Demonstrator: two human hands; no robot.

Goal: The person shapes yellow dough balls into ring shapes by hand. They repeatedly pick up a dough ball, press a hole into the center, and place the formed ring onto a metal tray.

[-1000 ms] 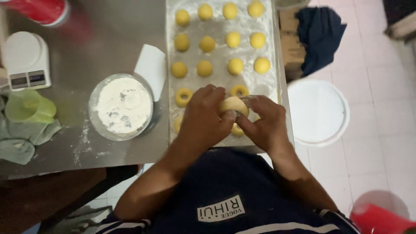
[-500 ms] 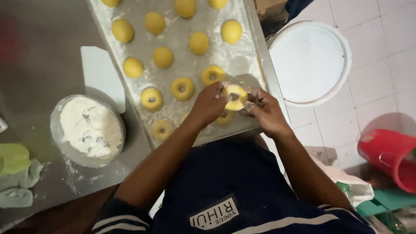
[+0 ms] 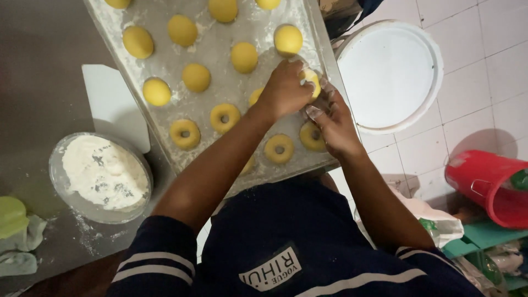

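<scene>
A floured metal tray on the table carries several yellow dough balls at the far end and several ring-shaped dough pieces nearer me. My left hand and my right hand meet over the tray's right edge. Both hold one yellow dough piece between the fingers, just above the tray. Most of that piece is hidden by my left hand. A ring lies under my right hand.
A round bowl of white flour stands left of the tray, with a white scraper beside it. Green cloth lies at the left edge. On the tiled floor are a white round lid and a red bucket.
The view has shifted, so the tray sits further left and tilted. Both hands carried the dough piece from the tray's near middle to its right edge, still together on it.
</scene>
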